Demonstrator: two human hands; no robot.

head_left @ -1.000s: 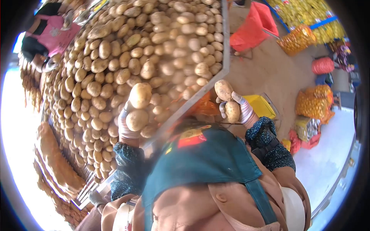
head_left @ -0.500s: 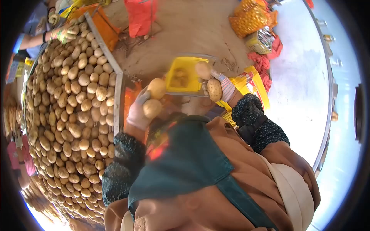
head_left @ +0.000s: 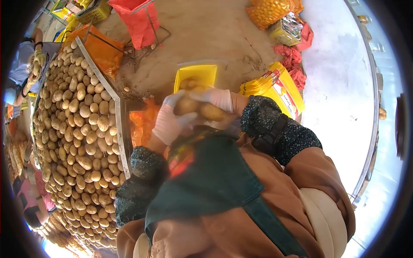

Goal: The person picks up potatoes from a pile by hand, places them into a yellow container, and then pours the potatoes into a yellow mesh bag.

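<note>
My left hand (head_left: 165, 122), in a pale glove, is closed around a potato (head_left: 186, 105), blurred by motion. Close beside it my right hand (head_left: 220, 99), also gloved, is closed with another potato (head_left: 213, 113) under its fingers. The hands nearly meet in front of my dark green apron (head_left: 206, 172). Just beyond them a yellow bag (head_left: 209, 73) hangs open with potatoes (head_left: 192, 83) inside. Whether more potatoes are hidden between my palms I cannot make out.
A metal-edged sorting table (head_left: 101, 75) heaped with potatoes (head_left: 81, 142) is at my left. Printed yellow bags (head_left: 279, 92) lie to the right by a white surface (head_left: 331, 99). Orange (head_left: 101, 49) and red bags (head_left: 137, 23) stand ahead. A co-worker's gloved hand (head_left: 38, 60) is far left.
My hands, apart before with two potatoes each, have come together in front of the yellow bag. The view has shifted, and the co-worker's hand has drawn back from the heap.
</note>
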